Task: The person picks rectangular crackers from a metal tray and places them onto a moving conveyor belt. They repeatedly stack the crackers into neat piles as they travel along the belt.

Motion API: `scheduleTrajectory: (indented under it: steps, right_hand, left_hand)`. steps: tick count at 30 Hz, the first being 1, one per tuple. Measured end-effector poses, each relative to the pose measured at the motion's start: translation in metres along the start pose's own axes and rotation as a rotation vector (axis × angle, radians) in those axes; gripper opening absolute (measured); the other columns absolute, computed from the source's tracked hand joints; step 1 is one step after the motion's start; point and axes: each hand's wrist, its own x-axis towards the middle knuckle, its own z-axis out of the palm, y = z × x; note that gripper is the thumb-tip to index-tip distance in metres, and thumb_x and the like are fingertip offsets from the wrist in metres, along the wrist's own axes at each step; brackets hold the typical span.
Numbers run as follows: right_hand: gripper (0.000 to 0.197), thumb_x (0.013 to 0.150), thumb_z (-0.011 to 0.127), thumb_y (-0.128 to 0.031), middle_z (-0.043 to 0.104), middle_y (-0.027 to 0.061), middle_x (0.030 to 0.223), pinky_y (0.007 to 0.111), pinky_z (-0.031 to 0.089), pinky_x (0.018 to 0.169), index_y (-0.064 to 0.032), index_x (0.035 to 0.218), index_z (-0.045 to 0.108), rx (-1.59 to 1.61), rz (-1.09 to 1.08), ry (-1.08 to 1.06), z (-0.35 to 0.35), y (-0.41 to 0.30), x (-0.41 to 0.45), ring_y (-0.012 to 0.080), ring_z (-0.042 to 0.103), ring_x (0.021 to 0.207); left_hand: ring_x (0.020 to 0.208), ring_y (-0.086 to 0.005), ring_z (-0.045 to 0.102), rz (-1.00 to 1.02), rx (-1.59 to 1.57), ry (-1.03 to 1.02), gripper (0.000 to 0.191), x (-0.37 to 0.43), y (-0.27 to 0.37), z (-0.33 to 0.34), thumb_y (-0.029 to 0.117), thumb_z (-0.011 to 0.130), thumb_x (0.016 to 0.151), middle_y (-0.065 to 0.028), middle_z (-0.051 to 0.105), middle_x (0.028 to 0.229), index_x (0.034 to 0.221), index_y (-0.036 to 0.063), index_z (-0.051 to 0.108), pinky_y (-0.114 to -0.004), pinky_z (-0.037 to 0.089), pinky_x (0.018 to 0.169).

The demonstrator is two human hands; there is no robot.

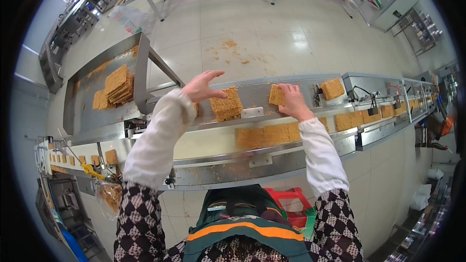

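Observation:
My left hand (204, 86) is spread, thumb and fingers well apart, with nothing in its grasp. Its thumb reaches the upper left edge of a stack of square golden-brown crisp cakes (226, 104) on the steel ledge; I cannot tell whether it touches. Another cake partly shows below that hand. My right hand (292, 101) grips one or more similar square cakes (276, 95) over the same ledge, further right. Nearer me, a row of cakes (267, 135) lies on the pale conveyor belt (204, 143), partly hidden by my right forearm.
A steel tray (85, 100) at left holds piled cakes (118, 85). Another stack (332, 89) sits at the ledge's right end. Conveyor rails (225, 158) run across before me. Cakes line the belt at far left and right. Crumbs (230, 43) litter the floor; a plastic bag (109, 196) hangs at left.

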Motion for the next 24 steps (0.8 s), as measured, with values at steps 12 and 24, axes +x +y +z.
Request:
scheduleTrajectory:
  steps: [12,24]
  right_hand:
    - [0.062,0.060,0.076,-0.017,0.055,0.0048,0.122,0.045,0.036,0.101,-0.0154,0.119,0.055,0.060,-0.337,-0.042,0.031,-0.128,-0.082,0.0277,0.049,0.119]
    - [0.054,0.064,0.077,-0.015,0.049,0.0057,0.132,0.047,0.027,0.111,-0.0125,0.113,0.055,0.009,-0.319,0.135,0.014,-0.182,0.017,0.0293,0.040,0.128]
  left_hand:
    - [0.105,-0.0147,0.059,-0.269,-0.901,0.393,0.039,-0.231,-0.071,0.078,0.005,0.065,0.087,-0.0091,0.063,0.114,0.124,0.0003,0.054,-0.027,0.048,0.092]
    - [0.100,-0.0111,0.058,-0.275,-0.918,0.358,0.039,-0.286,-0.083,0.110,0.002,0.066,0.086,-0.0052,0.063,0.110,0.123,0.0008,0.055,-0.025,0.048,0.088]
